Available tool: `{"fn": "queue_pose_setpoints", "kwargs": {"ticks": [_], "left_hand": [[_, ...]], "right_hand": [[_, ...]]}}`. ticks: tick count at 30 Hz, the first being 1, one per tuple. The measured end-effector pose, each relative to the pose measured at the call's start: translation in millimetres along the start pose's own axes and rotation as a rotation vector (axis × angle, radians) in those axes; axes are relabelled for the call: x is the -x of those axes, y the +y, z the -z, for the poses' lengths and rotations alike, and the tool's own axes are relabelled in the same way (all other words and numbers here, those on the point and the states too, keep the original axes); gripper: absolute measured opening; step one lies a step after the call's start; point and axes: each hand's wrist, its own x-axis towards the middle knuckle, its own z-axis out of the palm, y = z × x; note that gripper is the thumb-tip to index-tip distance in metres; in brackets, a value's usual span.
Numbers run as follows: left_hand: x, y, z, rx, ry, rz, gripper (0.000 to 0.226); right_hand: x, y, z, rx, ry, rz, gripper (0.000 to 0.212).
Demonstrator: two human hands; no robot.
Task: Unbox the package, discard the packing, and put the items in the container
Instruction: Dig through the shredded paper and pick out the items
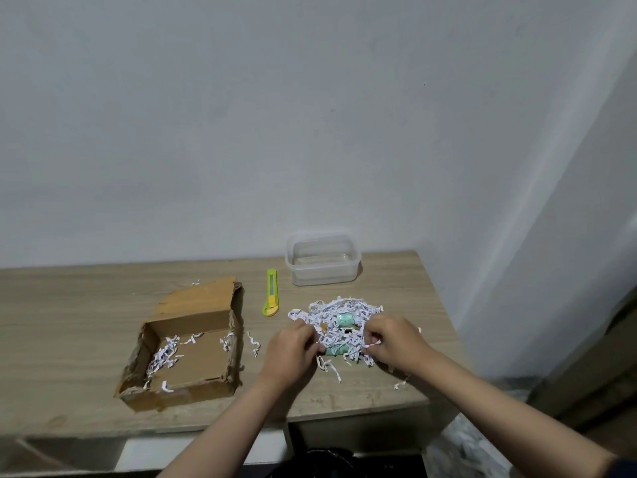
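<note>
A heap of white shredded paper (pixel 336 313) lies on the wooden table, right of centre. Two mint-green rolls show in it: one (pixel 345 319) near the top, another (pixel 333 351) at the near edge. My left hand (pixel 293 351) pinches shreds at the heap's left side, beside the near roll. At the heap's right side my right hand (pixel 391 339) is closed on a tuft of shreds. The opened cardboard box (pixel 179 391) sits to the left with a few shreds inside. A clear plastic container (pixel 323 267) stands behind the heap, against the wall.
A yellow-green utility knife (pixel 271 293) lies between the box and the container. Loose shreds are scattered on the table (pixel 69 322) around the heap and the box. The table's right edge is close beside my right forearm, with a wall corner beyond it.
</note>
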Motion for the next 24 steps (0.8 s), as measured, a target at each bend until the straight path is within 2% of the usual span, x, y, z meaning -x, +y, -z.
{"fn": "queue_pose_setpoints", "kwargs": {"ticks": [3,6,9,12,14,17,21,22,24], "left_hand": [[1.4,-1.9,-6.0,0.038,-0.021,0.003,0.011],[3.3,-1.1,-10.2,0.006,-0.056,-0.024,0.017],[6.0,2.2,-8.9,-0.014,-0.025,-0.035,0.018],[8.7,9.3,-4.9,-0.020,0.087,-0.046,0.013],[8.8,15.4,-4.2,-0.036,0.117,-0.122,0.025],[6.6,20.9,-6.5,-0.107,0.032,-0.261,0.045],[4.9,14.2,-12.9,-0.222,-0.038,-0.216,0.039],[6.1,10.1,-14.2,-0.239,-0.032,-0.199,0.037],[9.7,2.5,-15.4,-0.272,-0.012,-0.188,0.035]], "right_hand": [[-0.6,-2.1,-5.6,0.006,-0.016,-0.026,0.005],[-1.0,-2.6,-8.7,0.032,-0.044,-0.051,0.002],[1.2,-2.9,-9.3,0.037,-0.068,-0.057,0.017],[7.1,-5.1,-8.2,0.045,-0.067,-0.032,0.030],[10.7,-6.9,-7.6,0.066,-0.038,-0.029,0.030],[12.7,-7.4,-9.7,0.071,0.065,-0.026,0.027],[10.6,-6.9,-14.1,0.048,0.185,-0.039,0.016],[10.0,-8.0,-15.2,0.043,0.183,-0.021,0.010],[8.5,-11.7,-19.1,0.059,0.114,0.043,0.016]]}}
